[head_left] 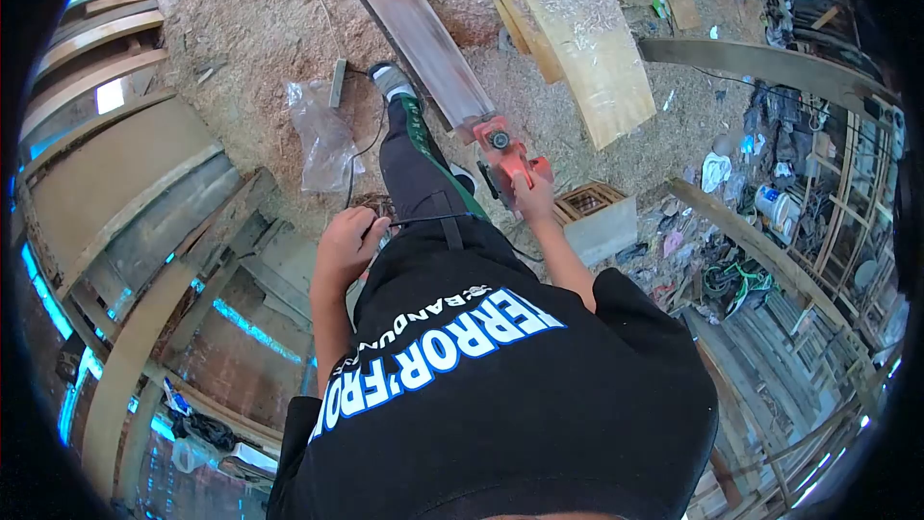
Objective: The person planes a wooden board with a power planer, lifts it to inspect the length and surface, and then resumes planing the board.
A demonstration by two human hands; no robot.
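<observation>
My right hand (532, 195) grips the handle of an orange power planer (507, 157) that rests on the near end of a long dark plank (416, 27). My left hand (348, 243) is closed around the tool's black power cord (423, 221), which runs across my thigh toward the planer. My black printed shirt fills the lower middle of the view, and my dark trousers and one shoe (393, 80) stand beside the plank.
Sawdust covers the ground. A wide pale curved board (587, 39) lies right of the plank. A clear plastic bag (324, 138) lies at left. A perforated brick (599, 217) sits near my right arm. Curved timber frames (115, 183) and scattered clutter (741, 260) surround me.
</observation>
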